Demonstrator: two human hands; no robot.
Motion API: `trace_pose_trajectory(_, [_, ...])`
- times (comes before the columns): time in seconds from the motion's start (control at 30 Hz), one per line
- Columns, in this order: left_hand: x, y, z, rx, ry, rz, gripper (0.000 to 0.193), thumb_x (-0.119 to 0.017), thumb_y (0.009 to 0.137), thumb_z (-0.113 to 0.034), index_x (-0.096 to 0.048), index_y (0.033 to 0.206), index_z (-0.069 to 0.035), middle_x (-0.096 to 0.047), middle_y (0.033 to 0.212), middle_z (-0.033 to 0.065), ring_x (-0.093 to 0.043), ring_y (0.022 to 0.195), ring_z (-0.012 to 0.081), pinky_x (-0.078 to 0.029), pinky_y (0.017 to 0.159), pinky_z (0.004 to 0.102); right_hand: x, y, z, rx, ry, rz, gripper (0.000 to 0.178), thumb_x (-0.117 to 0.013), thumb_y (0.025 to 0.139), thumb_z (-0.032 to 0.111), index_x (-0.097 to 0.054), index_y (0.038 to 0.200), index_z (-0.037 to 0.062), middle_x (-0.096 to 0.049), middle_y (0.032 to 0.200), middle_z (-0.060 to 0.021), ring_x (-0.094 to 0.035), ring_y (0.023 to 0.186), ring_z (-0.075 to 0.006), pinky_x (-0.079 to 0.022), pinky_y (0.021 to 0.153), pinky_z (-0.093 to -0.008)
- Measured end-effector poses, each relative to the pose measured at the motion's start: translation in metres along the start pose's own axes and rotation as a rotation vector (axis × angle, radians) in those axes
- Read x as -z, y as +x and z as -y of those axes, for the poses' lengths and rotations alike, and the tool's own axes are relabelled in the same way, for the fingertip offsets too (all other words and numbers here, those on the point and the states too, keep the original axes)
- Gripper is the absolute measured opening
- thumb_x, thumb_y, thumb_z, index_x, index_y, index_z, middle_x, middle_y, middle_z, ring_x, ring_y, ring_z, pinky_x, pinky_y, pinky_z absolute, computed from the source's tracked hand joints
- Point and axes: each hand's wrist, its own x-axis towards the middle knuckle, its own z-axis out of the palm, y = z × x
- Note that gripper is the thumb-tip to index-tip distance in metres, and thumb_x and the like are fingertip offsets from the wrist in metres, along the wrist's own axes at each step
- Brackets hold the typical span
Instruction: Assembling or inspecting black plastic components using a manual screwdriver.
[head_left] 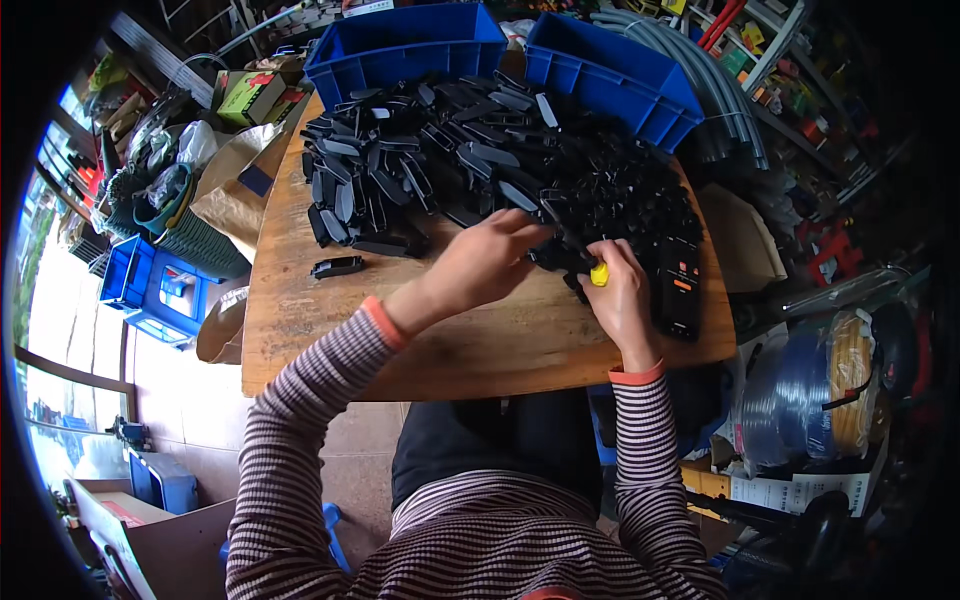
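My left hand reaches over the front of a heap of long black plastic parts. Its fingers point right and are smeared by motion, so I cannot make out whether they grip one of the dark pieces at their tips. My right hand is closed around a small yellow object, whose full shape the fingers hide. Dark parts lie just beyond that hand, among a mound of smaller black pieces. One black part lies by itself on the wood, left of my left hand.
The wooden table has a curved front edge close to my body. Two blue bins stand behind the heap. A smartphone with a lit screen lies at the right edge. Wrapped coils sit to the right, paper bags at left.
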Motion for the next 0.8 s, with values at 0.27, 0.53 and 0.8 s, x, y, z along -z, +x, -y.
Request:
trace_pose_trajectory(0.27, [-0.011, 0.025, 0.004, 0.045, 0.206, 0.155, 0.024, -0.067, 0.080, -0.012, -0.065, 0.104, -0.009, -0.067, 0.101, 0.0093, -0.062, 0.102, 0.0293, -0.053, 0.084, 0.0387, 0.024, -0.007, 0.022, 0.055, 0.058, -0.126, 0.028, -0.071, 0.077, -0.005, -0.060, 0.102, -0.0009, -0.063, 0.095, -0.0101, -0.065, 0.087, -0.0253, -0.051, 0.078, -0.0303])
trace_pose_trajectory(0.53, [0.015, -0.041, 0.009, -0.347, 0.279, 0.208, 0.034, -0.066, 0.080, -0.009, -0.067, 0.114, -0.015, -0.064, 0.111, 0.0095, -0.061, 0.104, 0.0272, -0.052, 0.080, 0.0361, 0.081, -0.069, -0.018, -0.317, 0.130, -0.282, 0.019, -0.061, 0.082, -0.008, -0.059, 0.099, -0.0017, -0.068, 0.093, -0.0087, -0.068, 0.091, -0.0183, -0.050, 0.083, -0.0285])
trace_pose_trajectory(0.8, [0.020, -0.057, -0.017, -0.174, 0.221, 0.402, 0.046, -0.065, 0.072, -0.006, -0.066, 0.118, -0.009, -0.053, 0.133, 0.0117, -0.058, 0.108, 0.0249, -0.054, 0.078, 0.0333, 0.110, -0.060, -0.087, -0.434, -0.033, -0.101, 0.019, -0.058, 0.079, -0.010, -0.058, 0.095, 0.0001, -0.068, 0.087, -0.0078, -0.068, 0.090, -0.0179, -0.050, 0.080, -0.0285])
